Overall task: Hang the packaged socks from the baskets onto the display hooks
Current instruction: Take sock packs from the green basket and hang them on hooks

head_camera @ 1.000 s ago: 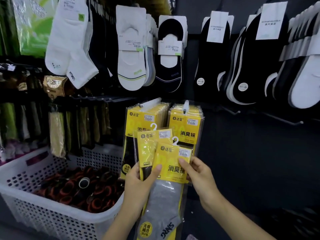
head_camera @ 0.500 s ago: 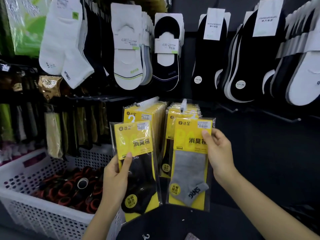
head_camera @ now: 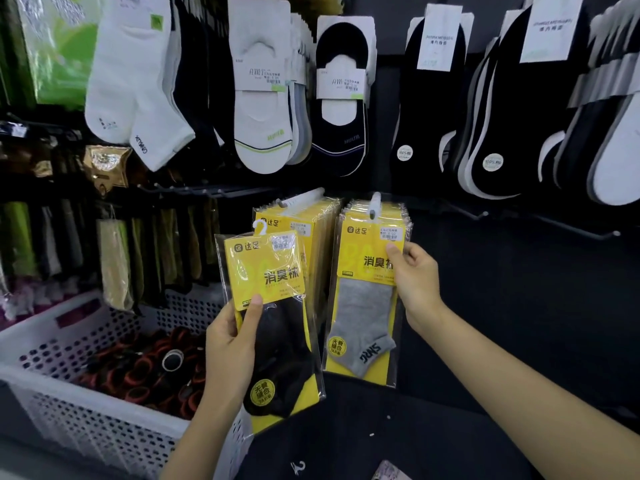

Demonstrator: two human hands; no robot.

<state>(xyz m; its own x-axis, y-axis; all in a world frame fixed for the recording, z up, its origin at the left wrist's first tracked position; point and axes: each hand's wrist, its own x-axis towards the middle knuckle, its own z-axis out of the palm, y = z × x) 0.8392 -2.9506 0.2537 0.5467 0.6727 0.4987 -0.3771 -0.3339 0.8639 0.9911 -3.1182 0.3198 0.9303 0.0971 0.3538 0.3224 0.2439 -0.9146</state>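
A: Hung stock?
B: Two yellow stacks on hooks; grey-sock pack [head_camera: 369, 292] at right hook [head_camera: 374, 206], right hand [head_camera: 415, 284] grip clamped.
A: Outstanding?
B: Black-sock pack [head_camera: 273, 320], clamped in left hand [head_camera: 232, 344], unhung.

Green plastic bag [head_camera: 65, 46] top left; gold foil packet [head_camera: 105, 166] hanging on left rack.

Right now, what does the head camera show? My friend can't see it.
Two hands hold yellow sock packs at a shop wall: the left hand holds a black-sock pack, the right hand a grey-sock pack at a full hook. A white basket sits lower left.
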